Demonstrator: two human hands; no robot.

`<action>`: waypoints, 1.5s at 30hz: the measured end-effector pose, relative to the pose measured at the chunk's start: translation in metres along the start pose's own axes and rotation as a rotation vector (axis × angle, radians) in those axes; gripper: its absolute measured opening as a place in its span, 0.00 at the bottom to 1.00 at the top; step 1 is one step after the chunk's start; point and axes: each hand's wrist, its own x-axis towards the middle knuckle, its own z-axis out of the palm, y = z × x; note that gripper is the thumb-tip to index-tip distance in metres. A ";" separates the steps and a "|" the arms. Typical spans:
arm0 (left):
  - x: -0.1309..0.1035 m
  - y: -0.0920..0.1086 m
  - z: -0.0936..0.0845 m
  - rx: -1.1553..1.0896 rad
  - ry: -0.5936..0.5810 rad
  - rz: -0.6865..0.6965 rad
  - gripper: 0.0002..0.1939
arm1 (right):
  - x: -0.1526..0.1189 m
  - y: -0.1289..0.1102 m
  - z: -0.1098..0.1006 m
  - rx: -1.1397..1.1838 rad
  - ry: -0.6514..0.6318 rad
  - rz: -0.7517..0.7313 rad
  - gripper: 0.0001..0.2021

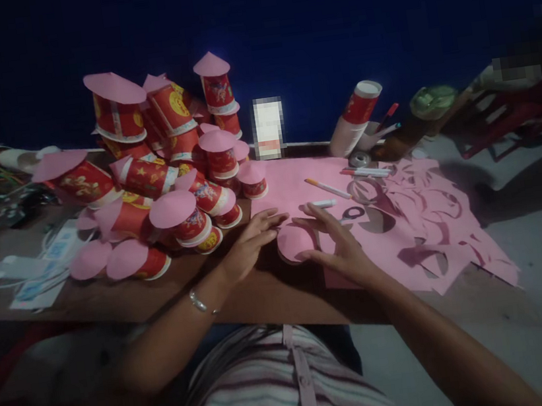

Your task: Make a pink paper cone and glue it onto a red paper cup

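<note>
A pink paper cone [296, 242] sits point up near the table's front edge, between my two hands; what is under it is hidden. My left hand [251, 244] is at its left side, fingers stretched out and holding nothing. Around its right side my right hand [340, 244] is spread, the thumb at the cone's lower edge and the fingers apart beyond it. Pink paper sheets [279, 185] lie behind and to the right. On the left is a heap of red paper cups with pink cone tops [175, 215], some stacked, some tipped over.
Markers [328, 189], a roll of tape [352, 214] and cut pink scraps [431, 202] lie on the right. A leaning stack of paper cups [357, 115] stands behind them. A lit phone [268, 128] is upright at the back. A white power strip [19, 266] with cables lies far left.
</note>
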 end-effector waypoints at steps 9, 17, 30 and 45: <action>0.011 -0.004 0.019 0.043 0.149 -0.084 0.22 | 0.001 -0.003 0.000 -0.122 0.017 -0.040 0.44; 0.007 -0.001 0.019 0.009 0.168 -0.101 0.19 | -0.002 -0.003 -0.005 -0.023 0.054 -0.014 0.39; -0.009 -0.009 0.003 0.212 0.030 0.001 0.35 | -0.012 -0.002 -0.001 0.188 0.183 0.173 0.32; -0.005 -0.009 0.022 0.872 0.098 0.171 0.29 | -0.028 0.018 0.022 0.108 0.100 0.324 0.30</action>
